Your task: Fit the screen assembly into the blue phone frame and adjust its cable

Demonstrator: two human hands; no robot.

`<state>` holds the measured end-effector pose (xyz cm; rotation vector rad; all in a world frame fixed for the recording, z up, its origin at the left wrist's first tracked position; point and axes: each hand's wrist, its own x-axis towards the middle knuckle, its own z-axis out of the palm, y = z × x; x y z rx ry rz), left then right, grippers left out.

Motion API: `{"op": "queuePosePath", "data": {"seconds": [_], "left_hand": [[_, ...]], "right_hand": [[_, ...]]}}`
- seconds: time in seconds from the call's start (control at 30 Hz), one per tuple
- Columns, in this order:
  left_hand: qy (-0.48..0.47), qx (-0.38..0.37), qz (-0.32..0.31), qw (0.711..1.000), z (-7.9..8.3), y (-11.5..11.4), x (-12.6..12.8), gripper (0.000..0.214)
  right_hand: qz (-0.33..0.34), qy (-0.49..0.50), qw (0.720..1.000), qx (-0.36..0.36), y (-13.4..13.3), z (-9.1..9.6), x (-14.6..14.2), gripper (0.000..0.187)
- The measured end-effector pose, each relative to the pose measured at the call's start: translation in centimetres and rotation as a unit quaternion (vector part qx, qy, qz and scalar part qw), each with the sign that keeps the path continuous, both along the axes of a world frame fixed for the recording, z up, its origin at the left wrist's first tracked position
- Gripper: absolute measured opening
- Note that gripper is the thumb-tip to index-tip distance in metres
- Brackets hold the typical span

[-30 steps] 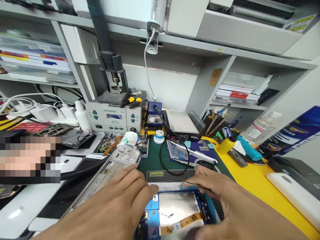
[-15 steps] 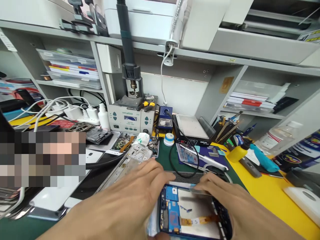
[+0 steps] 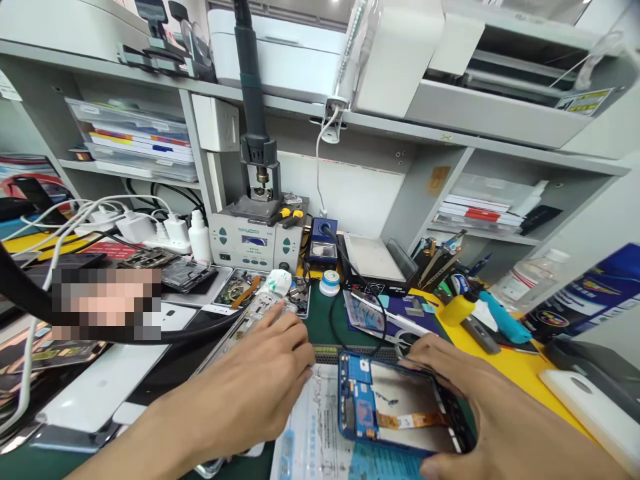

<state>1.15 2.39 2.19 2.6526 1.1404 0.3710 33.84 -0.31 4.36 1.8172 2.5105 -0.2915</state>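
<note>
My right hand (image 3: 457, 387) holds an opened blue-framed phone (image 3: 405, 407) by its right end, fingers along the far edge and thumb at the near edge. Inside the phone show a blue circuit board, an orange flex cable and a bare silver area. A printed sheet in clear plastic (image 3: 315, 413) lies under the phone's left side. My left hand (image 3: 255, 373) is off the phone, its index finger stretched towards a pale phone frame (image 3: 235, 333) and the other fingers loosely bent. Whether that fingertip touches the frame I cannot tell. A crumpled white wad (image 3: 276, 283) lies just beyond it.
A hot-air station (image 3: 255, 243) stands at the back, near a blue soldering-iron station (image 3: 324, 240). A black cable (image 3: 200, 333) crosses several phones at left. Tweezers in a holder (image 3: 435, 257), a yellow bottle (image 3: 457, 307) and a clear bottle (image 3: 530, 277) stand right.
My left hand has let go of the phone's left side and moved left. The phone, in my right hand, sits slightly further right, and more of the printed sheet shows.
</note>
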Motion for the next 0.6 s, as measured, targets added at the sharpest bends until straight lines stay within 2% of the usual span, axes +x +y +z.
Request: {"op": "queuePosePath", "data": {"seconds": [0.13, 0.27, 0.47, 0.6], "left_hand": [[-0.033, 0.018, 0.002, 0.999, -0.1, 0.3, -0.1, 0.026], [-0.012, 0.011, 0.004, 1.0, 0.3, 0.4, -0.1, 0.03], [0.018, -0.001, 0.01, 1.0, 0.2, 0.4, 0.1, 0.031], [0.021, 0.004, 0.014, 1.0, -0.1, 0.5, 0.3, 0.028]], "right_hand": [[0.017, 0.03, 0.998, -0.043, -0.9, 0.5, -1.6, 0.087], [0.01, 0.037, 0.996, -0.086, -1.3, 0.4, -2.8, 0.08], [0.047, 0.021, 0.996, -0.075, -1.7, -0.1, -3.6, 0.07], [0.043, 0.014, 0.995, -0.092, -1.6, 0.3, -4.1, 0.062]]}}
